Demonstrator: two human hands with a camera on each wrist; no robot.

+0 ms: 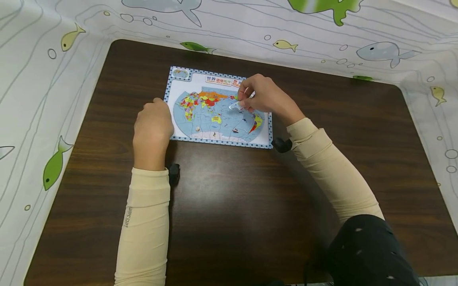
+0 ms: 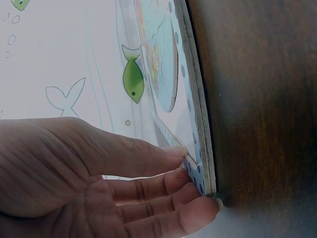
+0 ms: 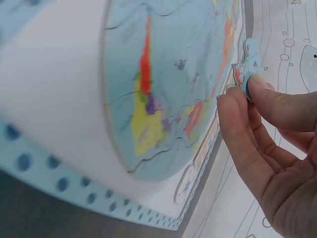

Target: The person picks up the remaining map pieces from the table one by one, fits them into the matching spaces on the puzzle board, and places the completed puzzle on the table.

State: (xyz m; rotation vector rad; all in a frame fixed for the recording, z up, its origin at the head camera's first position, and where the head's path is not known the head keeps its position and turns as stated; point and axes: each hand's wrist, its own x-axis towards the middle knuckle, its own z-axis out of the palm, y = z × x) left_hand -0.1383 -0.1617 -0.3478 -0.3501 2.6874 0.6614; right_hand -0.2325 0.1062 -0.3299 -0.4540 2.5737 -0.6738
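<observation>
A world map jigsaw board (image 1: 179, 88) with a blue dotted border lies on the table, its oval filled with joined pieces. My left hand (image 1: 154, 125) grips the board's left edge near a corner, thumb on the top face and fingers at the side, as the left wrist view shows. Above the upper right part of the map, my right hand (image 1: 262, 95) pinches a small puzzle piece (image 3: 251, 52) between thumb and fingers. That piece is mostly light blue with some red printing. In the right wrist view it is held clear of the board, tilted up.
The dark wooden table (image 1: 222, 206) carries the board near its far side. White cloth with printed fish (image 1: 284, 45) rises behind the table and along both sides. Black devices are on both wrists, one (image 1: 174, 174) by the left sleeve, another (image 1: 282, 145) by the right.
</observation>
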